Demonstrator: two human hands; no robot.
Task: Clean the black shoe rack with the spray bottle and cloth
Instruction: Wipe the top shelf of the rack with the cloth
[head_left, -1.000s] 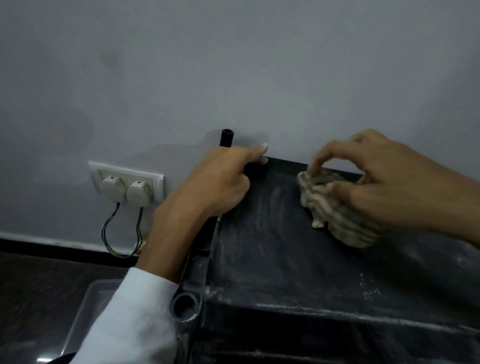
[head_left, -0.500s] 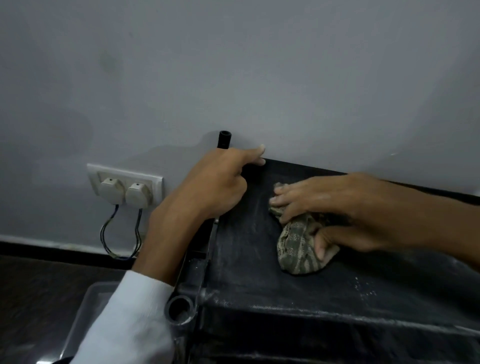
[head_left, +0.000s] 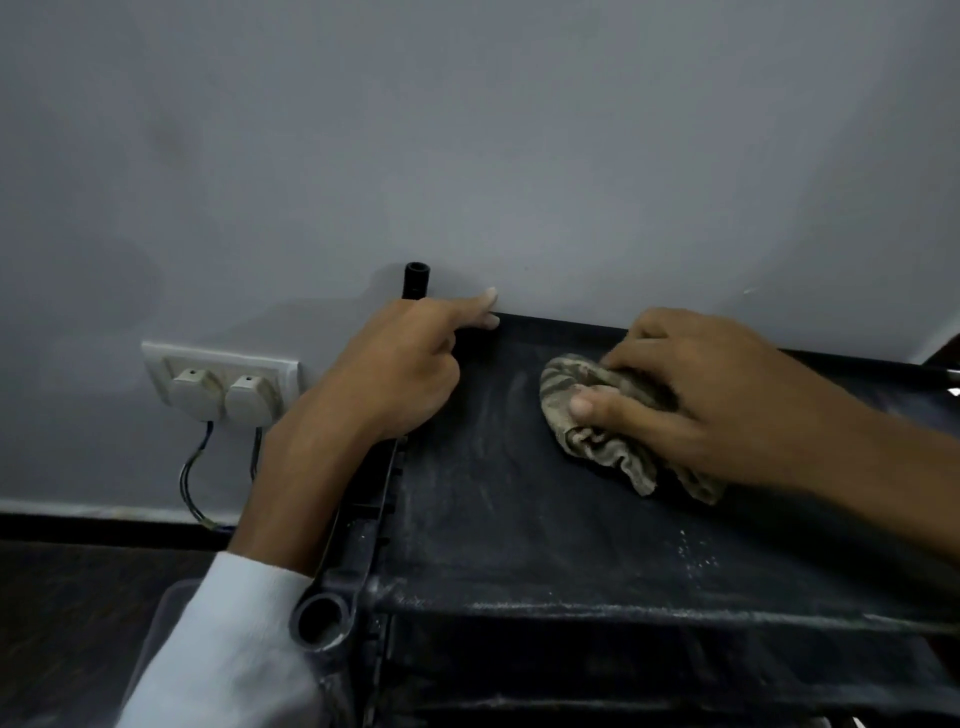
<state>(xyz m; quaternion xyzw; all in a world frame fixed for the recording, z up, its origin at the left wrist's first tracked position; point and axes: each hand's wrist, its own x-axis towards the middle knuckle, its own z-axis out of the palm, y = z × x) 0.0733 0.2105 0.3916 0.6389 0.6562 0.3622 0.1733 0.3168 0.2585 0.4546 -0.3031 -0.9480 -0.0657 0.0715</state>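
Observation:
The black shoe rack (head_left: 519, 525) fills the lower right, its dusty top shelf streaked with pale marks. A crumpled striped beige cloth (head_left: 587, 415) lies on the shelf near the back. My right hand (head_left: 696, 400) grips the cloth, fingers curled over it and thumb pressed on its front. My left hand (head_left: 395, 369) holds the rack's left side rail, the index finger pointing along the back edge toward the wall. No spray bottle is in view.
A grey wall stands right behind the rack. A white double socket (head_left: 218, 384) with two plugs and hanging wires sits on the wall at left. A clear plastic bin (head_left: 156, 639) is on the dark floor below my left sleeve. An open black tube end (head_left: 415, 278) rises at the rack's back left corner.
My right hand swept the cloth from the back right toward the left front, then back to the rear middle of the shelf. My left hand stayed on the rail.

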